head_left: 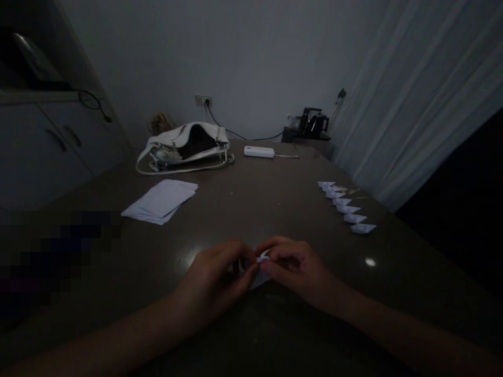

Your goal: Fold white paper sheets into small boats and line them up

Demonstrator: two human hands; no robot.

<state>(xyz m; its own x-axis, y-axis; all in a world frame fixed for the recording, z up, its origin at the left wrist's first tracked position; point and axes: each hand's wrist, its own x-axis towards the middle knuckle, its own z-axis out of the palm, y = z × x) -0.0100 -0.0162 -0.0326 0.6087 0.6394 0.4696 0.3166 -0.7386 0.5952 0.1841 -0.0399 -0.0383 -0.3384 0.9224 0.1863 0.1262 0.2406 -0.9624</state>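
Note:
Close to me, low over the dark table, a small piece of folded white paper [261, 279] is pinched between both hands. My left hand [220, 272] grips its left side with thumb and fingers closed. From the other side my right hand [294, 263] holds its upper right part, fingertips nearly touching those of the left. The fingers cover much of the paper, so its full shape is hidden. Several folded paper boats [348, 208] stand in a slanting row on the right. To the left lies a loose stack of white paper sheets [163, 201].
A white handbag [188, 146] sits open at the back left of the table [251, 204]. Right of it lies a white power bank [259, 152] with a short cable. Dark kettles [313, 123] stand beyond the far edge, and a pale curtain [396, 104] hangs at right.

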